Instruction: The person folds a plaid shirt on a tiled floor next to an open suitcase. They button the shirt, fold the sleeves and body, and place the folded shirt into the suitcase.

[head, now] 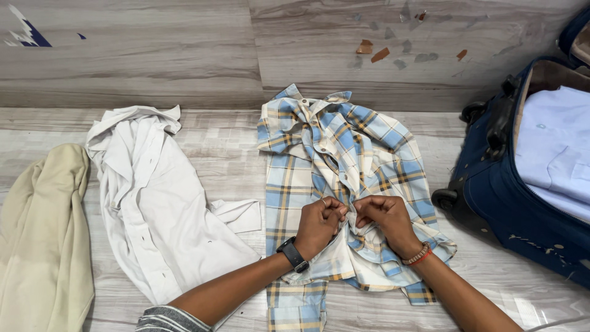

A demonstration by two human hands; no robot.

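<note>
Left hand point(319, 222) and right hand point(384, 218) both pinched shut on plaid shirt point(344, 154), navy suitcase point(504, 203) right

The plaid shirt point(344, 178) is soft, matt woven cloth, as are the white shirt point(160, 215) and cream garment point(43, 240). The floor point(227, 154) looks like smooth wood-grain laminate; the navy suitcase point(516, 215) is matt fabric.

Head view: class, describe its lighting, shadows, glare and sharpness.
Head view: soft, even light; only faint shadows under the left hand and right hand on the plaid shirt; a mild sheen on the floor at bottom right; sharp throughout, with the suitcase cut off by the right edge.
</note>
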